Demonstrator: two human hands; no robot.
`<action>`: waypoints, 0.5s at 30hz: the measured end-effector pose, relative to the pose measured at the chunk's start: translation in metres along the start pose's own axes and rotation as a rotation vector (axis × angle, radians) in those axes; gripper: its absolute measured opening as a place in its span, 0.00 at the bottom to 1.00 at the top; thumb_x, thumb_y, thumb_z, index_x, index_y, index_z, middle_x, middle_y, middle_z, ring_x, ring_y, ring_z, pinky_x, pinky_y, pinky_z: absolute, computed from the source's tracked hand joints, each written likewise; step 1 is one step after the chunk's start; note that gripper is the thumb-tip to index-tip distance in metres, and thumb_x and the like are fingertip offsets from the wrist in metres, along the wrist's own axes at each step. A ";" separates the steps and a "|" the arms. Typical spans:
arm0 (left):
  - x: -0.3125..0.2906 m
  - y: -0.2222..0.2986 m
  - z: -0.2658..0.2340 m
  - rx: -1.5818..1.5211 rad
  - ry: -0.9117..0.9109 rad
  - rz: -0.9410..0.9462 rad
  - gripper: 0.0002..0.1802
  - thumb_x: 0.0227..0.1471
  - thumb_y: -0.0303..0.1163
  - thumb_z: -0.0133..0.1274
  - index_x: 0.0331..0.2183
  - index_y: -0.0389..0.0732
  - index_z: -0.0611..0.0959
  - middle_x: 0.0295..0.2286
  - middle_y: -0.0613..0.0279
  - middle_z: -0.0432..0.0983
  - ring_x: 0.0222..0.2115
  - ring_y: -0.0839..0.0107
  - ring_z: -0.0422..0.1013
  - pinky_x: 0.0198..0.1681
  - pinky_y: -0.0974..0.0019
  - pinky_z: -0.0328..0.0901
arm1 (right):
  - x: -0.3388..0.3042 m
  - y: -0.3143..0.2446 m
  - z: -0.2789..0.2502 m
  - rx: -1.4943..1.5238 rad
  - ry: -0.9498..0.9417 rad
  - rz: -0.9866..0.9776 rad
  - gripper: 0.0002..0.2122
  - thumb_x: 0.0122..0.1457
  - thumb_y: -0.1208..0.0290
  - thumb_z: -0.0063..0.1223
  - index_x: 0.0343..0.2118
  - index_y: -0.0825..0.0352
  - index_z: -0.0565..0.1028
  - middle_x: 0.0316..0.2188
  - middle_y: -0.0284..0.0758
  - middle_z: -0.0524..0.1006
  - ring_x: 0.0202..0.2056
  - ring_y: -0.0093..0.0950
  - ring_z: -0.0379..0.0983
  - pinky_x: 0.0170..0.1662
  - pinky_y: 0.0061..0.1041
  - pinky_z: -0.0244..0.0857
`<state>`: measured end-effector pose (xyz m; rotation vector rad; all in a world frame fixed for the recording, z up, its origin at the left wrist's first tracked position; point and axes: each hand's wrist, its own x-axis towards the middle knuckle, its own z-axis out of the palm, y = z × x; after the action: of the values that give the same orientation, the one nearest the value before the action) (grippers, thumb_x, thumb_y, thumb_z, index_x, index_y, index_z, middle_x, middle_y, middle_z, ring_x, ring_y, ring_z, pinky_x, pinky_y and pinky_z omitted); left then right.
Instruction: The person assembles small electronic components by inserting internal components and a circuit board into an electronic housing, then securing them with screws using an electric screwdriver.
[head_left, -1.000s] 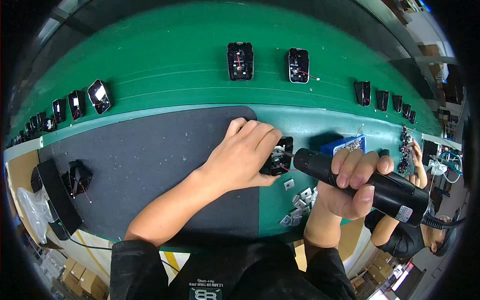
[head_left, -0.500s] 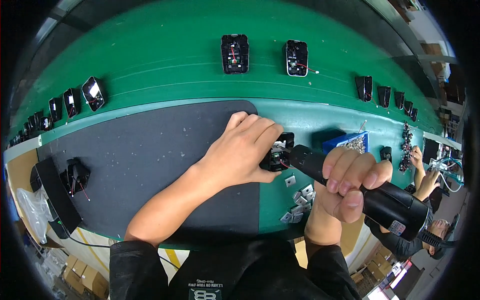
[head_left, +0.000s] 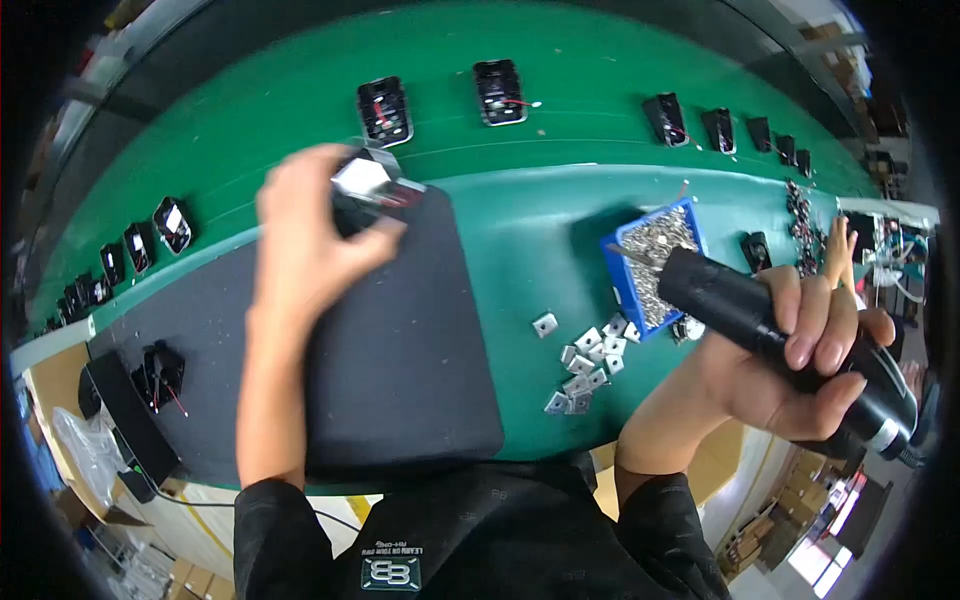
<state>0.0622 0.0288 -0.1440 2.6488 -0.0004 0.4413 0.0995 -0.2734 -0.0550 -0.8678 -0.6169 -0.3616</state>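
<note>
My left hand (head_left: pixel 300 225) is closed round a black plastic housing (head_left: pixel 365 182). Motion blurs the housing, and a pale, shiny patch and a bit of red show on it. It is held over the far edge of the dark mat. On the right, my right hand (head_left: pixel 800 375) grips a black corded electric screwdriver (head_left: pixel 720 295). Its bit points left, above a blue box (head_left: pixel 622 285) full of small silver screws (head_left: pixel 650 250). Beside the box several square metal pieces with holes (head_left: pixel 590 370) lie loose on the green table.
Across the far side, a green belt (head_left: pixel 420 45) carries several open black housings (head_left: pixel 500 92) with red wires. A black stand (head_left: pixel 135 415) and a dark part (head_left: pixel 158 375) are at the left. At the right edge, another person's hand (head_left: pixel 840 250) is near a dark cluster (head_left: pixel 800 225).
My left hand has carried the housing left and away from me, off its spot under the screwdriver. The screwdriver has shifted right to the screw box, and the whole view has turned.
</note>
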 end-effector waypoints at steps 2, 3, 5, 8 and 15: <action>-0.003 -0.047 -0.020 0.172 0.087 -0.128 0.35 0.32 0.33 0.64 0.46 0.36 0.73 0.41 0.48 0.72 0.44 0.51 0.67 0.49 0.55 0.61 | 0.000 -0.005 -0.020 -0.108 0.096 -0.016 0.19 0.56 0.66 0.51 0.50 0.61 0.64 0.26 0.26 0.69 0.23 0.18 0.63 0.33 0.25 0.60; -0.005 -0.069 -0.025 0.165 0.039 -0.190 0.36 0.33 0.33 0.65 0.47 0.35 0.72 0.43 0.47 0.72 0.46 0.50 0.67 0.50 0.55 0.61 | -0.001 -0.006 -0.028 -0.215 0.145 -0.026 0.18 0.57 0.67 0.50 0.50 0.63 0.63 0.26 0.27 0.68 0.23 0.19 0.62 0.33 0.26 0.59; -0.010 -0.094 -0.035 0.119 -0.079 -0.319 0.41 0.35 0.33 0.65 0.52 0.36 0.68 0.46 0.46 0.70 0.49 0.51 0.66 0.53 0.57 0.60 | -0.004 -0.004 -0.049 -0.278 0.200 -0.031 0.20 0.56 0.69 0.49 0.51 0.66 0.62 0.26 0.29 0.68 0.24 0.20 0.62 0.33 0.27 0.60; -0.012 -0.086 -0.040 0.064 -0.072 -0.223 0.46 0.37 0.32 0.64 0.58 0.38 0.63 0.51 0.44 0.66 0.53 0.52 0.63 0.57 0.57 0.56 | -0.008 0.000 -0.066 -0.398 0.235 -0.044 0.22 0.55 0.72 0.49 0.53 0.68 0.62 0.26 0.31 0.68 0.24 0.23 0.63 0.34 0.29 0.62; -0.037 0.085 0.014 -0.268 -0.292 0.327 0.10 0.42 0.31 0.60 0.31 0.41 0.81 0.30 0.59 0.76 0.32 0.60 0.73 0.37 0.60 0.69 | -0.016 0.017 -0.069 -0.414 0.279 -0.056 0.22 0.53 0.74 0.53 0.51 0.70 0.63 0.23 0.32 0.68 0.23 0.24 0.65 0.32 0.30 0.65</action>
<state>0.0255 -0.0563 -0.1302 2.4242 -0.5505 0.1389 0.1208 -0.3169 -0.1092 -1.1710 -0.3093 -0.6640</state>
